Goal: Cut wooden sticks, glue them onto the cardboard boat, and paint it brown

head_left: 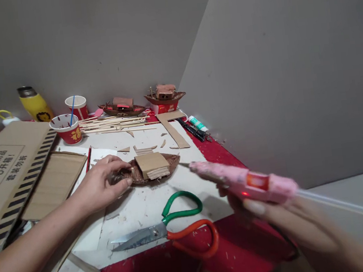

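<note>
Work surface [150, 206]: white sheet over a red cover, littered with scraps and shavings. It carries everything listed below.
Cardboard box [3, 171]: flat along the left edge, printed face up. A plain cardboard panel [55, 182] lies against it, just beside the left wrist.
Right hand [277, 217]: low right, motion-blurred, raised clear of the surface. Fingers [256, 208] wrapped fully around the glue gun grip.
Left hand [103, 185]: resting on the sheet, left of centre. Thumb and fingers [119, 165] closed in a pinch on the left end of the boat hull.
Scissors [166, 228]: lying flat, blades closed and pointing left, green and orange loops to the right. They sit between the two hands, nearer the viewer than the hull. Neither hand touches them.
Glue gun [243, 181]: pink, red indicator lit. Long axis runs from the right hand up and to the left.
Boat hull [170, 160]: brown, lying on the sheet at centre. Long axis left to right, left end held, right end free.
Cabin block [152, 166]: pale cardboard stack seated in the hull amidships.
Nozzle [183, 165]: metal tip, level with the hull's right end and just beside it. Contact cannot be confirmed.
Governing relation: the hull lies directly left of the nozzle, with the gun's axis roughly in line with the hull's. The left hand is on the hull. The right hand is well apart from it and reaches it only through the gun.
</note>
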Action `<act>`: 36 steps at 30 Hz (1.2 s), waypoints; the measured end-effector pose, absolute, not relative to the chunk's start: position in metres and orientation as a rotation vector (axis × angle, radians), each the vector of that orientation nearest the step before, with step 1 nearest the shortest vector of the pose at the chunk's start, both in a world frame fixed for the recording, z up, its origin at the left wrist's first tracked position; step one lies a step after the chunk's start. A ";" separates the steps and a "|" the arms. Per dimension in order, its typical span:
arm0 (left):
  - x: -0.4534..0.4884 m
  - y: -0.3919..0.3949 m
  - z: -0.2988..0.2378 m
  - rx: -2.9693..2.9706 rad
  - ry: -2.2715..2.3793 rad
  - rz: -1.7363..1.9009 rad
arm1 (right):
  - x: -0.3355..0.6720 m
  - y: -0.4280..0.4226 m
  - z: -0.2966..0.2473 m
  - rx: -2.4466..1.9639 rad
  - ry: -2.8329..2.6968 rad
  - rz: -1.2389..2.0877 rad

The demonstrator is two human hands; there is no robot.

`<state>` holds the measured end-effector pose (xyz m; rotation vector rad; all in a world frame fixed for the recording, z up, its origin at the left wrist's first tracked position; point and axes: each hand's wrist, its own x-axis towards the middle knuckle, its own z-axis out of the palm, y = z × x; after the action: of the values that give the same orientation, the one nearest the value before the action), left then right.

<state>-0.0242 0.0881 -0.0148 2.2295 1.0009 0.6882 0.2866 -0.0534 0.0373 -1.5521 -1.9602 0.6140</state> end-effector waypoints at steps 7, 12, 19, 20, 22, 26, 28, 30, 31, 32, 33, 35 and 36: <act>-0.019 0.082 -0.015 2.139 0.965 0.766 | 0.250 -0.027 0.040 -1.417 -2.010 0.933; -0.017 0.082 -0.018 2.159 0.977 0.733 | 0.232 -0.019 0.037 -1.379 -2.038 0.933; -0.015 0.086 -0.026 2.248 0.912 0.734 | 0.228 -0.019 0.021 -1.405 -2.024 0.866; -0.015 0.086 -0.026 2.247 0.915 0.735 | 0.228 -0.020 0.018 -1.408 -2.019 0.860; -0.015 0.086 -0.027 2.244 0.922 0.732 | 0.227 -0.020 0.013 -1.424 -2.016 0.842; -0.016 0.085 -0.026 2.251 0.923 0.696 | 0.225 -0.021 0.009 -1.404 -2.048 0.787; -0.016 0.085 -0.027 2.245 0.922 0.680 | 0.224 -0.022 0.011 -1.442 -2.037 0.792; -0.016 0.084 -0.027 2.231 0.921 0.673 | 0.223 -0.024 0.013 -1.509 -2.024 0.813; -0.016 0.084 -0.028 2.223 0.917 0.673 | 0.223 -0.024 0.013 -1.530 -2.024 0.816; -0.016 0.084 -0.028 2.213 0.912 0.676 | 0.223 -0.025 0.013 -1.544 -2.030 0.816; -0.016 0.084 -0.029 2.204 0.910 0.681 | 0.223 -0.025 0.012 -1.554 -2.037 0.815; -0.015 0.084 -0.029 2.192 0.911 0.686 | 0.225 -0.024 0.010 -1.545 -2.054 0.814; -0.015 0.083 -0.028 2.190 0.912 0.686 | 0.226 -0.024 0.008 -1.529 -2.075 0.824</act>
<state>-0.0149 0.0833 -0.0283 2.1902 0.9120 0.6857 0.2257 -0.0239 0.0081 -1.5295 -2.0746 0.8240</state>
